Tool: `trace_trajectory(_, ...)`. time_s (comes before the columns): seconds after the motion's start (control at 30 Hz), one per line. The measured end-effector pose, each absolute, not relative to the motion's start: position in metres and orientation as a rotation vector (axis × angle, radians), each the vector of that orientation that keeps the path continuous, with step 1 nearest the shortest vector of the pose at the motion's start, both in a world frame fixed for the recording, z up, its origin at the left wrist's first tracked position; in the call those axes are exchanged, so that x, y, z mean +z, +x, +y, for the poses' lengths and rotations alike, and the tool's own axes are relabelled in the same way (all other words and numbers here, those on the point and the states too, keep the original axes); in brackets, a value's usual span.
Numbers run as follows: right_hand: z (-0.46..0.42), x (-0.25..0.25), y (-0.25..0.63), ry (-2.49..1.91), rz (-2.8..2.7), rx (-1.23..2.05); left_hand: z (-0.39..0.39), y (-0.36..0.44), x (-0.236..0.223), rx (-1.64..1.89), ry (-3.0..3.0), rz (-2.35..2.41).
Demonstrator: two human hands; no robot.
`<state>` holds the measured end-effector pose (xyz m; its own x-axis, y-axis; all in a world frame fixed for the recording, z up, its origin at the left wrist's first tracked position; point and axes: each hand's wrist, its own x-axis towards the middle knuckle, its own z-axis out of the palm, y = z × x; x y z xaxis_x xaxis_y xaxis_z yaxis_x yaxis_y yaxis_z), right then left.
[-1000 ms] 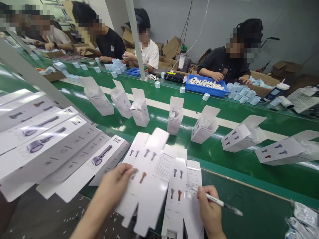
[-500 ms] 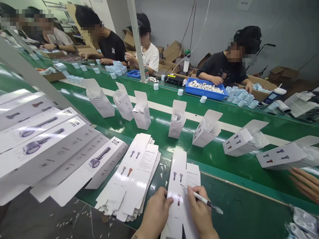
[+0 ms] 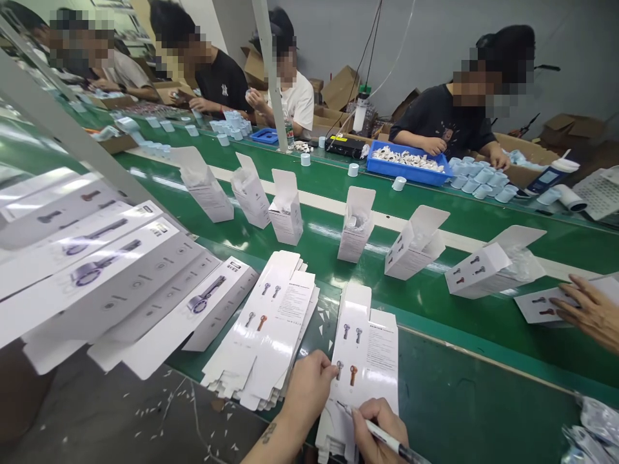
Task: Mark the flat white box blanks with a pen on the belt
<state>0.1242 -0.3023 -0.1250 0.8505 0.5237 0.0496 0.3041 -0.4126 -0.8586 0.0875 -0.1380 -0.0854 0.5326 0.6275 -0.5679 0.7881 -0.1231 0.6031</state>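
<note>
A pen (image 3: pixel 384 439) is gripped in my right hand (image 3: pixel 377 425), its tip near the lower part of a flattened white carton (image 3: pixel 371 348). Small pictures of handheld fans and fine print show on this carton, which lies on more flat cartons. My left hand (image 3: pixel 309 385) is closed, with thumb and forefinger pinching at the carton's left edge. Just left of that hand rests a pile of similar flattened cartons (image 3: pixel 271 316).
Open filled boxes (image 3: pixel 355 241) stand in a row on the green conveyor (image 3: pixel 319 238). At right, another person's hand (image 3: pixel 592 306) touches a box. More cartons (image 3: pixel 145 283) lean at left beside a slanted post (image 3: pixel 97 129). Plastic-wrapped parts (image 3: pixel 597 419) lie bottom right. Co-workers sit opposite.
My right hand and the pen have moved down the carton, uncovering more of its printed pictures. At right, the other person's hand has come onto a box. The view has shifted slightly.
</note>
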Motion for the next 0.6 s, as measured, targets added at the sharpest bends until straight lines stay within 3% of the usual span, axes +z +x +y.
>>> trace_trajectory(0.23,-0.303,-0.130,0.126,-1.985,-0.521,0.327,-0.130,0.089,-0.086,-0.211,1.745,1.146)
trace_trajectory(0.6,-0.310,-0.133,0.147,-1.262,0.134,0.552,-0.136,0.092,-0.068,-0.220,1.548,1.094)
